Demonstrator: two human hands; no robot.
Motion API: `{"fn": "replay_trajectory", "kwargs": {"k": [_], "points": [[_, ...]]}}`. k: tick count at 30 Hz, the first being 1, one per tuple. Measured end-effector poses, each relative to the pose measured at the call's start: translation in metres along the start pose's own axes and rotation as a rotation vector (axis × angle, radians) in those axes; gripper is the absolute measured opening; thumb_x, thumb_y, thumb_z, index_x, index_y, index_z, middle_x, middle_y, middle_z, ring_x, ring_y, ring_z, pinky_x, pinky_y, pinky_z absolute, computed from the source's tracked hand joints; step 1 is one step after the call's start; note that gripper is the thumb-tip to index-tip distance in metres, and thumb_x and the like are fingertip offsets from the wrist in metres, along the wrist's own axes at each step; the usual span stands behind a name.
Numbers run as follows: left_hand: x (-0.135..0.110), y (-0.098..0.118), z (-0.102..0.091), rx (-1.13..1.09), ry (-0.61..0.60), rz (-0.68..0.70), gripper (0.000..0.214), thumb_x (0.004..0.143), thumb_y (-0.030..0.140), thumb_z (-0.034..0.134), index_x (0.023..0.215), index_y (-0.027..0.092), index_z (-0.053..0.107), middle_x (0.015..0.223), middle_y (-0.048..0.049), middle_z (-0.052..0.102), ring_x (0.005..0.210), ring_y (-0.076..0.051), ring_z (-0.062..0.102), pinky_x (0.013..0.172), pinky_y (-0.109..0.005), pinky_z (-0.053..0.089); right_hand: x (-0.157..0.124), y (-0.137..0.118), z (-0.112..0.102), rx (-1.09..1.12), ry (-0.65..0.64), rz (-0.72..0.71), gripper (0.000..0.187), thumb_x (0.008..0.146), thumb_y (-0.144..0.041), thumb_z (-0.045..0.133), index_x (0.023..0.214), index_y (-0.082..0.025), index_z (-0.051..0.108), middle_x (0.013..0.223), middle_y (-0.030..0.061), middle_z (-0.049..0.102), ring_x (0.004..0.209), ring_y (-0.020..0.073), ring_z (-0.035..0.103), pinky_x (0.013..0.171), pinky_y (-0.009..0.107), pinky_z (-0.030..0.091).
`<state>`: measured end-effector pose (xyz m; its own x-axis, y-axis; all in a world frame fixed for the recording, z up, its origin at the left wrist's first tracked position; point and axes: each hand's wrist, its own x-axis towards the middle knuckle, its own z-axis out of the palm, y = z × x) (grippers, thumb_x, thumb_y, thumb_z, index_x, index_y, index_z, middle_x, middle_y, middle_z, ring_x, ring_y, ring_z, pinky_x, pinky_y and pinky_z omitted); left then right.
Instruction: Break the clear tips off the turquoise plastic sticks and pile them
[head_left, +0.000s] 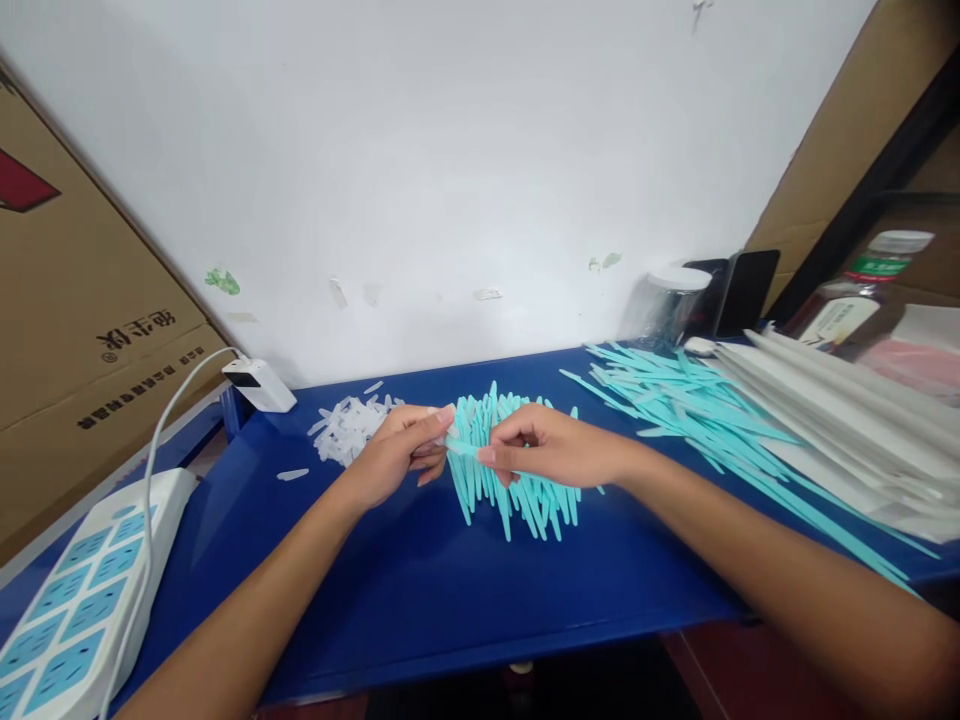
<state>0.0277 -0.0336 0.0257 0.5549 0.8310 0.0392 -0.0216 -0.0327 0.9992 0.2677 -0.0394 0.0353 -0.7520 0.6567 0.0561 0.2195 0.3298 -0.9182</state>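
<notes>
My left hand [401, 447] is closed in a pinch around a small translucent plastic piece at one end of a slim turquoise stick [465, 448]. The stick's other end is gripped between thumb and fingers of my right hand [536, 445]. Below and behind both hands lies a pile of similar turquoise sticks [506, 505], laid roughly side by side. To the left of my left hand is a heap of small translucent plastic pieces [345, 428]. A single translucent piece [292, 474] lies apart from that heap.
On the right, more turquoise sticks [675, 395] spread beside stacked white packets [847, 420]. A lidded jar [667, 305] and a bottle [847, 300] stand behind. A power strip [82, 580] and a white plugged device [259, 385] sit left on the blue table [420, 610].
</notes>
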Motion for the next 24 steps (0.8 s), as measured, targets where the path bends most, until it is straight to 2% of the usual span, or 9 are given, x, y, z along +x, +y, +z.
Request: {"fn": "replay_trajectory", "kwargs": {"k": [4,6,8,10,12,15,17,20,24], "points": [[0.001,0.003,0.001,-0.027,-0.034,-0.017,0.056,0.096,0.052,0.065,0.06,0.021,0.034,0.054,0.0087,0.022,0.043,-0.007,0.026,0.042,-0.023,0.034,-0.003,-0.005,-0.007,0.058,-0.038,0.013,0.044,0.097,-0.05,0.065,0.069,-0.016,0.069,0.066,0.0001,0.062,0.059,0.0108,0.046,0.061,0.028,0.037],[0.001,0.006,-0.007,-0.042,0.029,-0.005,0.057,0.095,0.054,0.064,0.06,0.022,0.032,0.055,0.0088,0.02,0.043,-0.007,0.023,0.041,-0.024,0.032,-0.006,-0.007,-0.014,0.067,-0.055,-0.001,0.045,0.097,-0.047,0.064,0.063,-0.017,0.065,0.063,-0.0008,0.057,0.058,0.0114,0.043,0.063,0.03,0.037],[0.001,0.011,-0.021,0.002,0.169,0.043,0.058,0.095,0.055,0.062,0.06,0.023,0.03,0.056,0.0083,0.018,0.044,-0.008,0.021,0.042,-0.025,0.03,-0.008,-0.007,-0.021,0.03,0.006,0.004,0.047,0.097,-0.044,0.062,0.058,-0.019,0.06,0.06,-0.0018,0.052,0.058,0.0117,0.041,0.066,0.031,0.038],[0.001,0.015,-0.04,0.2,0.352,0.121,0.057,0.095,0.054,0.059,0.06,0.023,0.027,0.056,0.007,0.019,0.046,-0.01,0.023,0.047,-0.026,0.031,-0.009,-0.003,-0.029,-0.088,0.173,0.051,0.049,0.097,-0.041,0.06,0.054,-0.02,0.051,0.055,-0.0043,0.041,0.055,0.011,0.033,0.065,0.031,0.036],[0.001,0.016,-0.056,0.646,0.479,0.153,0.054,0.095,0.052,0.056,0.059,0.022,0.029,0.054,0.0042,0.025,0.049,-0.012,0.029,0.052,-0.027,0.03,-0.008,0.004,-0.035,-0.276,0.345,0.142,0.052,0.097,-0.039,0.058,0.052,-0.022,0.037,0.053,-0.0063,0.027,0.053,0.0104,0.022,0.061,0.031,0.03],[0.002,0.011,-0.07,1.305,0.407,0.032,0.048,0.094,0.045,0.052,0.055,0.022,0.038,0.053,-0.001,0.04,0.054,-0.017,0.042,0.058,-0.031,0.026,-0.005,0.015,-0.035,-0.531,0.367,0.296,0.056,0.098,-0.04,0.055,0.053,-0.023,0.025,0.051,-0.0056,0.021,0.051,0.0105,0.017,0.056,0.033,0.021],[0.003,0.005,-0.073,1.522,0.31,-0.068,0.042,0.093,0.041,0.049,0.056,0.022,0.045,0.055,-0.0042,0.051,0.057,-0.021,0.051,0.059,-0.032,0.026,-0.003,0.019,-0.03,-0.624,0.29,0.379,0.056,0.099,-0.042,0.052,0.052,-0.023,0.027,0.049,-0.0041,0.025,0.049,0.0108,0.02,0.055,0.033,0.02],[0.004,-0.002,-0.074,1.624,0.248,-0.148,0.035,0.091,0.041,0.05,0.062,0.023,0.053,0.064,-0.0077,0.063,0.064,-0.026,0.06,0.06,-0.033,0.028,-0.002,0.019,-0.021,-0.707,0.24,0.459,0.056,0.1,-0.044,0.05,0.051,-0.023,0.032,0.048,-0.0011,0.032,0.046,0.0124,0.027,0.054,0.034,0.021],[0.002,-0.004,-0.078,1.61,0.241,-0.229,0.032,0.088,0.046,0.055,0.065,0.024,0.057,0.069,-0.0086,0.067,0.07,-0.029,0.064,0.06,-0.033,0.033,-0.003,0.018,-0.022,-0.732,0.268,0.472,0.057,0.099,-0.047,0.052,0.051,-0.023,0.033,0.048,0.0009,0.037,0.045,0.0133,0.029,0.054,0.035,0.022]]}}
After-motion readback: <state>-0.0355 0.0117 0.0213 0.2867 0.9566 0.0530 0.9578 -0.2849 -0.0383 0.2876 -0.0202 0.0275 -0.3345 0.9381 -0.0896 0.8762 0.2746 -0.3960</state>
